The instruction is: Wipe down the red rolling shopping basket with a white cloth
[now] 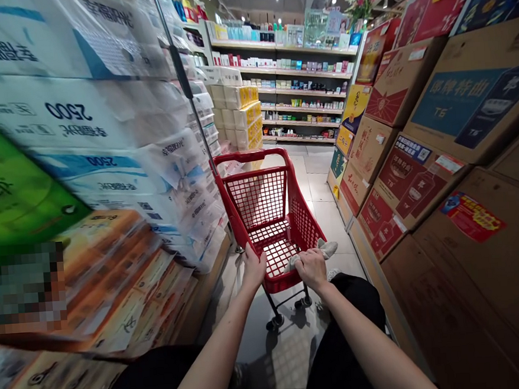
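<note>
Red shopping cart (260, 200) on the aisle floor (260, 336), right ahead of the person, basket bare inside. Prob. light for its bulk: stiff plastic mesh on castors (275, 322), so it should roll easily – smooth rim may slip a bit. Best hold is the near edge, one hand per side for even steering.

L hand (254, 267) wrapped on the near L corner, thumb inward; R hand (312, 266) closed in a fist on a grey cloth (328, 249) at the near R edge – can't tell if it grips the rim too. Hands apart, both forearms reaching fwd and angled in, backs of hands up.

Thin dark pole (199, 121) rises by the cart's far L corner. Wrapped paper packs (116, 115) stacked L, cartons (448, 98) R, stocked shelves (299, 70) beyond.
</note>
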Tool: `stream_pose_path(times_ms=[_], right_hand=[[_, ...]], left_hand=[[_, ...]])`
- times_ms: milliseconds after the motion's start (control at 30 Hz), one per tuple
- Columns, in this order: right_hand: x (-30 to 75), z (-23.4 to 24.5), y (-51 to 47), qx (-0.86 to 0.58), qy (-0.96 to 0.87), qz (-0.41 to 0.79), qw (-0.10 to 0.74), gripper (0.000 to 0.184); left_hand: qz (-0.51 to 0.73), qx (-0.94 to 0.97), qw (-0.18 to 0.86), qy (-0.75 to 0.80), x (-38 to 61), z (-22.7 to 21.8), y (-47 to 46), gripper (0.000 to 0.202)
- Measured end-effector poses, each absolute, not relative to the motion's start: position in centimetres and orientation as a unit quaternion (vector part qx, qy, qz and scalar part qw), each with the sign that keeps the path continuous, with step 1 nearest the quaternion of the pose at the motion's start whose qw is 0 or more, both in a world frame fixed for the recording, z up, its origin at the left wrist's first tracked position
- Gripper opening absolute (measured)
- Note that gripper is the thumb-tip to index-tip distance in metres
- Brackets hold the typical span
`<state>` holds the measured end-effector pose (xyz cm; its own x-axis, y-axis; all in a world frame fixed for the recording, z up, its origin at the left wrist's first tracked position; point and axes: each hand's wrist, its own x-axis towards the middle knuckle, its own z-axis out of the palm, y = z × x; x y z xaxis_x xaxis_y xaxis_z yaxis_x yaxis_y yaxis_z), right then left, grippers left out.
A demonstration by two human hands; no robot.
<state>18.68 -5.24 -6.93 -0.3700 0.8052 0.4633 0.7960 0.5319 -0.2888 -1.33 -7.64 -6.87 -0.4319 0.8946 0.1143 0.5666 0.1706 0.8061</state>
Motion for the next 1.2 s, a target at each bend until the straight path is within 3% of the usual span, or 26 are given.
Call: stream_pose_path(times_ms=[200,367,600,867,1033,1200], right_hand=[[16.9,-6.3,-7.6,-0.422,-0.864,0.037,0.273,0.021],[14.0,-7.2,-11.1,-0.358,-0.877,0.035,0.317,0.049],[19.6,-9.2,-9.1,-0.336,-0.884,-0.037,0.323,0.048],[18.2,-8.4,-9.3,-0.372,-0.877,-0.007,0.305,0.04],[16.3,-7.9,-10.4,-0.296,-0.908,0.004,0.297,0.049],[17.0,-6.8,-11.8,-0.25,-0.922,0.017,0.295,0.042]], left_hand=[[0.435,0.484,0.218,0.727,-2.1,-7.3,-6.8,0.066],[0.419,0.491,0.205,0.735,-2.6,-6.8,-6.9,0.062],[0.344,0.508,0.182,0.768,-3.3,-5.8,-8.2,0.071],[0.296,0.543,0.127,0.775,-3.2,-4.9,-8.7,0.071],[0.289,0.534,0.145,0.782,-4.1,-5.1,-8.4,0.069],[0.284,0.52,0.131,0.795,-4.8,-5.7,-7.9,0.068]])
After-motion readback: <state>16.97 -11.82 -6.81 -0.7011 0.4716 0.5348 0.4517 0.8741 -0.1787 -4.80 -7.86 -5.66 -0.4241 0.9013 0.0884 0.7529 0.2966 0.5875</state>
